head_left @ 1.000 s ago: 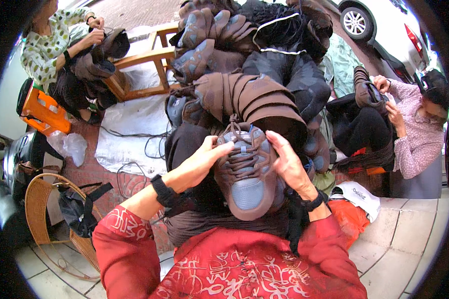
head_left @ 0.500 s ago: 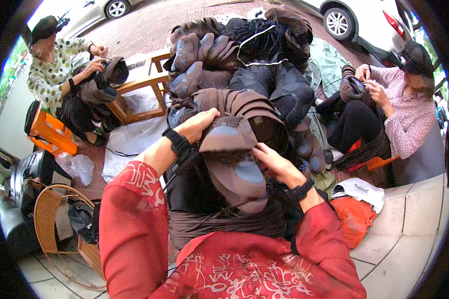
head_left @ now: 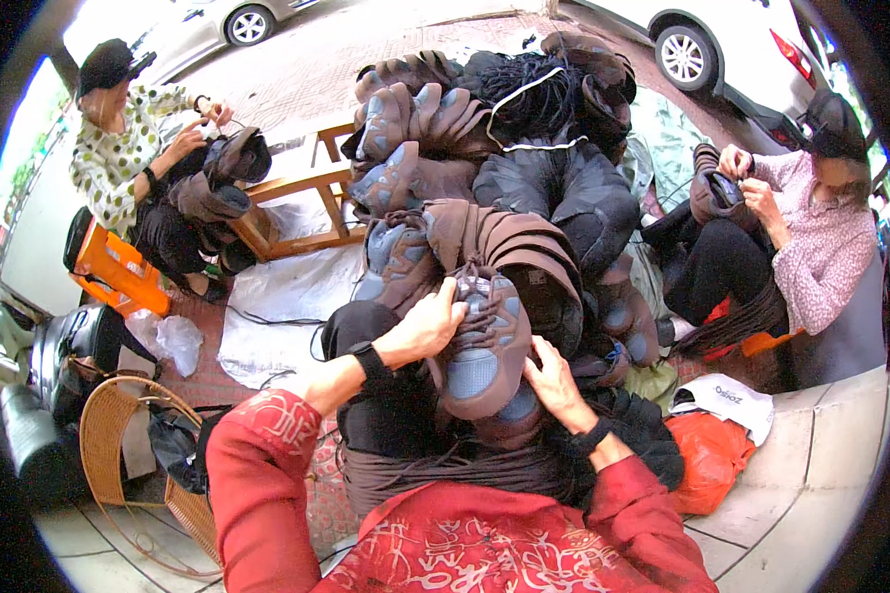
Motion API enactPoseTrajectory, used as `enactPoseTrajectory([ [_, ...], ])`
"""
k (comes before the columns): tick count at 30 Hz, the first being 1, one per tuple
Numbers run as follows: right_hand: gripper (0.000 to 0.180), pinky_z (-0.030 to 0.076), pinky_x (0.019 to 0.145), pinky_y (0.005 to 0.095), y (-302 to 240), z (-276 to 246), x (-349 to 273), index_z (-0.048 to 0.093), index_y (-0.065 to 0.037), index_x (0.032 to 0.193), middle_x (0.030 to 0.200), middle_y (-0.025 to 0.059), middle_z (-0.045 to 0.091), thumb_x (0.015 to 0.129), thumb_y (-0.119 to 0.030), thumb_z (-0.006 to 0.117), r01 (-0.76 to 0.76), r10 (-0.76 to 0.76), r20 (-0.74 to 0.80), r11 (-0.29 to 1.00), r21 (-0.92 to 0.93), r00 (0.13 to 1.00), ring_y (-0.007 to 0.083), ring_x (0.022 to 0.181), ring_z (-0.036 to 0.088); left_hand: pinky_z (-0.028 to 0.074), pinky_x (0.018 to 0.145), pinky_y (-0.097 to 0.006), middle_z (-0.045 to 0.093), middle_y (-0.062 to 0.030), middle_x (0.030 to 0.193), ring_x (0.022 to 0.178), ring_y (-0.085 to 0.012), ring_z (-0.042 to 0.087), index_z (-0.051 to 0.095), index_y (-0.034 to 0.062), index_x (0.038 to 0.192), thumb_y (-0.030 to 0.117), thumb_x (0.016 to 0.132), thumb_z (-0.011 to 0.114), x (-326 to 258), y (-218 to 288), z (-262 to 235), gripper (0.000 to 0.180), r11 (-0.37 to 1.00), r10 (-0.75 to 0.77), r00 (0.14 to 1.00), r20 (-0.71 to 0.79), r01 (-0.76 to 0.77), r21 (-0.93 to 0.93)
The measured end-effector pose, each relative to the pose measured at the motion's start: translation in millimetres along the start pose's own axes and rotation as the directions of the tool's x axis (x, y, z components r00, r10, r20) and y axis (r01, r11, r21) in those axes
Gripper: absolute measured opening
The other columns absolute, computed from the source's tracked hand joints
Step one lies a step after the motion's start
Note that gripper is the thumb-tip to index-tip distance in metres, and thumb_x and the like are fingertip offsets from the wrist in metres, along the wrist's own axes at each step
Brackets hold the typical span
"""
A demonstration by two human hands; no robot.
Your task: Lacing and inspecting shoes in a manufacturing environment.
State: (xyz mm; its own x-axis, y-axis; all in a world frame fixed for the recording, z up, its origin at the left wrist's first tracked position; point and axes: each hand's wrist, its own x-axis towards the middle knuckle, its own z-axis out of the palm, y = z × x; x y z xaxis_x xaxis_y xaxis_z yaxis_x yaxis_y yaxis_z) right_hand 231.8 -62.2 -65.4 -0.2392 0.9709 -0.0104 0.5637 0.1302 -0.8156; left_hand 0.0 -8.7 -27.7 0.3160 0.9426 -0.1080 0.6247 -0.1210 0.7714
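A brown and blue shoe upper (head_left: pixel 483 341) lies over my knees, toe toward me, with dark laces across its front. My left hand (head_left: pixel 433 321) is closed at its left side, fingers by the laces. On its right edge my right hand (head_left: pixel 554 381) grips with thumb and fingers; some fingertips are hidden. A second shoe upper (head_left: pixel 517 407) shows partly beneath it. Just beyond, a row of nested brown shoe uppers (head_left: pixel 504 232) leans against the pile. Across my lap rests a thick bundle of brown laces (head_left: pixel 445 476).
A large pile of uppers (head_left: pixel 420 119) with black laces (head_left: pixel 529 94) stands ahead. Co-workers handle uppers at left (head_left: pixel 129 148) and right (head_left: pixel 811 217). A wooden frame (head_left: pixel 302 183), a wicker chair (head_left: pixel 109 435), an orange bag (head_left: pixel 710 460) and a white cap (head_left: pixel 727 400) surround me.
The upper between my hands has turned, so its laced front now faces up. My left hand has moved from its far edge down beside the laces. My right hand has shifted lower along the side.
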Motion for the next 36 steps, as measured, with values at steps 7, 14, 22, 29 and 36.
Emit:
enactPoseTrajectory([
  [7,0.023,0.045,0.079,0.0263,0.6,-44.1,81.0,0.059,0.0,0.1,0.092,0.008,0.063,0.084,-0.016,0.056,0.091,-0.08,-0.044,0.93,0.356,0.996,0.0131,0.087,0.058,0.043,0.063,-0.049,0.052,-0.0304,0.075,0.069,-0.044,0.053,0.031,-0.0084,0.115,0.022,0.088,0.044,11.3,-23.0,24.3,0.042,0.982,0.16,0.984,-0.078,-0.15,0.118],
  [14,0.043,0.037,0.093,0.0373,-8.0,15.0,86.5,0.053,-0.002,0.1,0.118,0.0184,0.047,0.073,-0.034,0.062,0.22,-0.218,-0.031,0.962,0.161,0.975,0.0322,0.11,0.046,0.037,0.085,-0.043,0.045,-0.0227,0.104,0.096,-0.0372,0.044,0.055,-0.0053,0.092,0.02,0.083,0.051,-0.6,-2.6,12.8,0.027,0.818,0.333,0.942,-0.032,-0.272,0.506],
  [22,0.044,0.036,0.095,0.0378,-4.3,22.2,94.4,0.05,-0.001,0.103,0.119,0.0205,0.044,0.071,-0.029,0.064,0.246,-0.261,0.068,0.953,0.179,0.963,0.0343,0.111,0.045,0.045,0.07,-0.032,0.063,-0.0129,0.082,0.075,-0.0272,0.059,0.06,-0.0033,0.094,0.028,0.083,0.048,50.0,-48.3,-37.8,0.035,0.95,0.272,0.948,-0.166,-0.292,-0.109],
  [29,0.05,0.036,0.096,0.0363,-13.8,-3.2,101.1,0.048,-0.001,0.116,0.12,0.019,0.048,0.074,-0.021,0.065,0.237,-0.246,0.156,0.969,0.075,0.957,0.0312,0.113,0.046,0.047,0.063,-0.032,0.061,-0.0145,0.072,0.069,-0.0229,0.06,0.062,-0.0018,0.089,0.046,0.068,0.068,66.9,-7.4,-8.6,0.053,0.929,-0.355,0.933,-0.063,0.359,0.088],
  [36,0.041,0.043,0.087,0.0339,-28.4,-30.7,101.4,0.052,0.0,0.108,0.105,0.0159,0.056,0.075,-0.02,0.065,0.156,-0.176,0.189,0.981,0.115,0.966,0.0282,0.098,0.054,0.047,0.065,-0.035,0.062,-0.013,0.072,0.069,-0.0259,0.061,0.063,0.0011,0.089,0.029,0.071,0.065,73.9,-22.2,-0.3,0.033,0.982,-0.149,0.979,-0.14,0.163,0.096],
])
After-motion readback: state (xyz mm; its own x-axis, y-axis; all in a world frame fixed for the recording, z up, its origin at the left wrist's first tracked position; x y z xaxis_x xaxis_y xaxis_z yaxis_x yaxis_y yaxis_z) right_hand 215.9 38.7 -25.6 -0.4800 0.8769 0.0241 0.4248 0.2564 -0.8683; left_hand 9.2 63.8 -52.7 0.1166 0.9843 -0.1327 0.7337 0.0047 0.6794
